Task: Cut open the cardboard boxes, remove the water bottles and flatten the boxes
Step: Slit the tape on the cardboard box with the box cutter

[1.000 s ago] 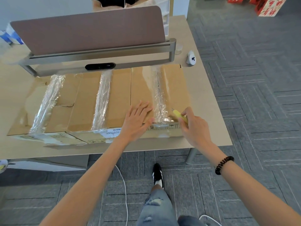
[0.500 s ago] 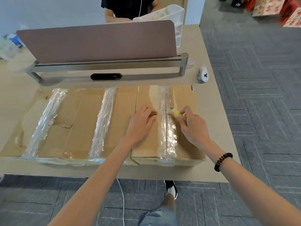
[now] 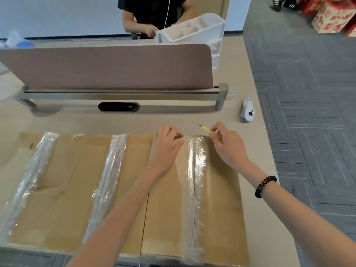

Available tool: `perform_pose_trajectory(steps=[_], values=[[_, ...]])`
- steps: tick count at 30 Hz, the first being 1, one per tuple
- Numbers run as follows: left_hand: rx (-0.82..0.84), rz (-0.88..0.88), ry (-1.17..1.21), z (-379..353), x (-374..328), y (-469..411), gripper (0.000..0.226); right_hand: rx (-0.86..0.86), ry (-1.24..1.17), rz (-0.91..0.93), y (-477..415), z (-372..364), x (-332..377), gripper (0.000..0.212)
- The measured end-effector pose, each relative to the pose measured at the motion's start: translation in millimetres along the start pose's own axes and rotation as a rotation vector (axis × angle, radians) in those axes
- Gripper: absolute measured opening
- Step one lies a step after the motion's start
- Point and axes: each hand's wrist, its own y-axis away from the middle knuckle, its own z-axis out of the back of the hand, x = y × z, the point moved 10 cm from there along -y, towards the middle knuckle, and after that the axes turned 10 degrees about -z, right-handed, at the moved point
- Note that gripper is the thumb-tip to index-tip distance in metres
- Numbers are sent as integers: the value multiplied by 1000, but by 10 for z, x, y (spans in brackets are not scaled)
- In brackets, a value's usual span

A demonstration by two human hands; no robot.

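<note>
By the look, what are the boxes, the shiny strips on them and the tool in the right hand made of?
Boxes: brown matt cardboard, with flap seams and a torn edge. Strips: clear glossy plastic tape, wrinkled and glaring. Cutter in the right hand: yellow body, probably plastic; dark tip, perhaps metal.

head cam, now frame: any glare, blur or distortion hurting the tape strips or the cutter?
Head view: glare streaks the clear tape strip on the cardboard box between the left hand and right hand; yellow cutter reads sharp; red boxes top right smear with blur; wide-angle slightly bows the desk divider.
</note>
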Motion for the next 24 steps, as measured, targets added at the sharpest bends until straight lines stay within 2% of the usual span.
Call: perform_pose_trajectory(steps=[5,10,14,18,24], values=[[22,73,3,-40,170,-81,23,142,-94,-21,-443,-100,-37,15],[-11,82,57,-58,212,-66,18,480,-227,-41,-674,-330,39,28],[-42,99,86,-38,226,-53,16,703,-288,-166,-708,-484,-19,28],[-30,105,112,-30,225,-64,17,809,-280,-201,-712,-518,-16,10],[-29,115,122,-26,235,-82,18,895,-303,-144,-719,-534,137,11]])
